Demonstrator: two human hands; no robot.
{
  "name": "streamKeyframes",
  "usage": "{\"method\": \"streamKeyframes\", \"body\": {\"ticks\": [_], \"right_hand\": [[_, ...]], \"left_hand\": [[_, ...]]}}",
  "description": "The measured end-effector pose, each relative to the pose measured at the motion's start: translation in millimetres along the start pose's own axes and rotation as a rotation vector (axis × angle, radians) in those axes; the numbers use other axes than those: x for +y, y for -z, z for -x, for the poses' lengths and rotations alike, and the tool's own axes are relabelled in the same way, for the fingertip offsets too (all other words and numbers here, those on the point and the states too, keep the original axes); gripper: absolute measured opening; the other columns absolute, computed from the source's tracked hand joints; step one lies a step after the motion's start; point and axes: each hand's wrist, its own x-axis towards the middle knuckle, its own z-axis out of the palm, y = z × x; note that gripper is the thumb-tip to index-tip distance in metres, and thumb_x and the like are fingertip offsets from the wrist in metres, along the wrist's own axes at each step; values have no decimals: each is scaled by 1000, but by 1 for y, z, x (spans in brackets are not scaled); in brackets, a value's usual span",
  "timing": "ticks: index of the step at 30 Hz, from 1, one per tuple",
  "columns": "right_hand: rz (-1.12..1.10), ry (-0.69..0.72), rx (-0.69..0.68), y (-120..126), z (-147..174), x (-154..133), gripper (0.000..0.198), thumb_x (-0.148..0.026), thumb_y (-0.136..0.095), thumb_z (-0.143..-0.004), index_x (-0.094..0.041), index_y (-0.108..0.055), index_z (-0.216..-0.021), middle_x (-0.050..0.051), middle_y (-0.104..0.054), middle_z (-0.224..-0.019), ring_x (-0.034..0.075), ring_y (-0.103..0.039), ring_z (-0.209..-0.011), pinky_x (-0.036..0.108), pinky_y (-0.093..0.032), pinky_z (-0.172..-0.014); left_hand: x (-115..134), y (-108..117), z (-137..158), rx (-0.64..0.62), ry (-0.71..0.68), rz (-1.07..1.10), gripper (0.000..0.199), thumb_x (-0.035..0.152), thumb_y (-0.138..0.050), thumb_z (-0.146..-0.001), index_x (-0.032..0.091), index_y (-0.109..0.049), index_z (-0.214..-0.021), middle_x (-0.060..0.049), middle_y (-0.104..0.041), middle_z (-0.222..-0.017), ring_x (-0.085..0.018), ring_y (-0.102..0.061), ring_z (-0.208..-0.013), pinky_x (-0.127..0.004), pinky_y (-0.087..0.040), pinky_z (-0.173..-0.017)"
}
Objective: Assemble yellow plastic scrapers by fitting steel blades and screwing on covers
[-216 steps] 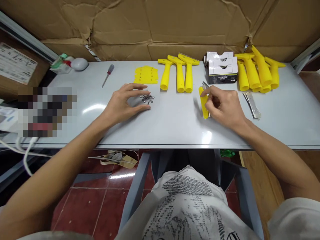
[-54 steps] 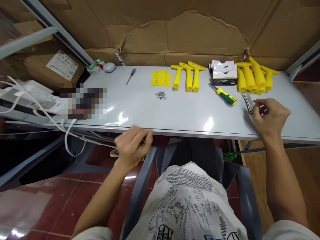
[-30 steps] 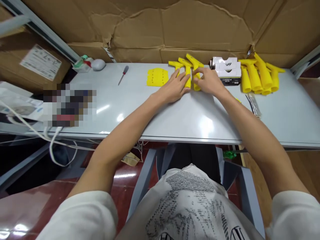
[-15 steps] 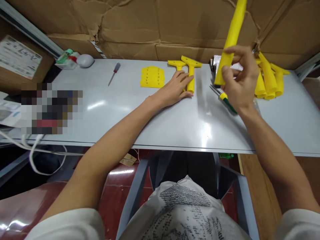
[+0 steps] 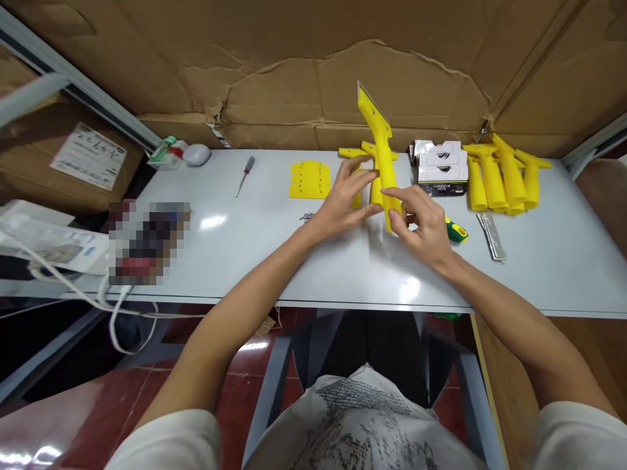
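My right hand [image 5: 424, 225] pinches the lower handle of a yellow scraper [image 5: 385, 156] between thumb and fingers. The scraper stands tilted above the table, its head up, with a metal blade edge and small screws showing. At the left of this handle is my left hand [image 5: 345, 202], thumb and fingers spread; whether its fingertips touch the handle I cannot tell. Behind the hands lie more yellow scrapers [image 5: 350, 153], partly hidden. Left of them are a flat yellow piece with holes [image 5: 309, 179] and small screws [image 5: 306, 217] by my left wrist.
Several yellow scraper handles [image 5: 507, 173] are piled at the right, beside white-and-black boxes [image 5: 441, 166]. Metal blades [image 5: 491, 236] and a green-yellow tool handle [image 5: 456, 230] lie nearer. A screwdriver [image 5: 245, 175] rests at the left. Cardboard [image 5: 274, 85] stands behind the table.
My right hand has brought the scraper left and down toward the middle. My left hand has come off the scrapers on the table, beside the held one. The view has shifted.
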Motion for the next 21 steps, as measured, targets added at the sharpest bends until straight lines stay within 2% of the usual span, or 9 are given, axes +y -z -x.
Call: {"method": "streamKeyframes", "body": {"ticks": [3, 6, 8, 11, 13, 15, 17, 18, 21], "right_hand": [[-62, -18, 4, -8, 4, -3, 35, -42, -65, -113, -31, -67, -147, 3, -71, -101, 18, -60, -71, 39, -59, -69], [-181, -77, -53, -8, 3, -7, 50, -54, -71, -112, -33, -54, -154, 6, -77, -130, 13, -61, -65, 35, -58, -63], [-141, -111, -49, 7, -2, -2, 52, -62, -70, -111, -33, -54, -151, 6, -79, -130, 15, -67, -71, 36, -61, -67], [195, -132, -31, 48, -10, 22, 42, -62, -77, -105, -30, -69, -131, 7, -81, -111, 25, -72, -91, 43, -63, -81], [419, -146, -148, 77, -11, 48, 46, -58, -93, -89, -29, -76, -120, 8, -82, -102, 31, -70, -96, 46, -60, -81], [502, -214, -337, 96, -8, 70, 49, -46, -102, -74, -28, -79, -114, 5, -80, -87, 29, -66, -83, 42, -53, -72], [489, -274, -466, 106, -5, 83, 42, -35, -100, -71, -27, -81, -107, 1, -76, -76, 23, -59, -68, 37, -44, -64], [458, -282, -484, 110, -5, 84, 35, -33, -98, -73, -27, -81, -104, 0, -76, -74, 21, -58, -65, 36, -41, -62], [314, -251, -355, 123, -12, 70, 28, -45, -92, -84, -27, -83, -104, 3, -80, -86, 22, -68, -74, 37, -47, -65]], "left_hand": [[21, 0, 2, 4, 32, 439, 68, 83, -54, -116, 35, -64, -162, -11, -72, -161, -36, -64, -160, -62, -58, -133], [31, -5, 0, 152, 125, 545, 68, 84, -53, -116, 29, -66, -155, -12, -81, -137, -33, -80, -135, -53, -70, -114], [33, -5, 0, 259, 176, 430, 71, 86, -47, -117, 27, -64, -152, -12, -82, -125, -30, -83, -124, -48, -73, -103], [33, 5, 2, 327, 194, 181, 69, 84, -36, -120, 29, -59, -155, -10, -80, -118, -26, -83, -106, -45, -73, -90], [32, 14, 5, 368, 179, 11, 65, 81, -33, -122, 32, -62, -153, -9, -78, -117, -26, -80, -100, -47, -71, -86], [32, 21, 6, 380, 110, -164, 63, 80, -35, -122, 33, -68, -146, -9, -78, -119, -28, -76, -105, -52, -68, -90], [32, 24, 8, 303, -7, -328, 58, 74, -38, -124, 31, -72, -142, -9, -79, -123, -30, -76, -109, -52, -66, -92], [33, 24, 10, 233, -80, -399, 55, 69, -39, -125, 29, -73, -140, -10, -79, -123, -29, -76, -108, -49, -65, -88], [37, 23, 19, -17, -285, -576, 43, 50, -43, -128, 23, -74, -137, -10, -83, -118, -25, -79, -95, -37, -57, -70]]}}
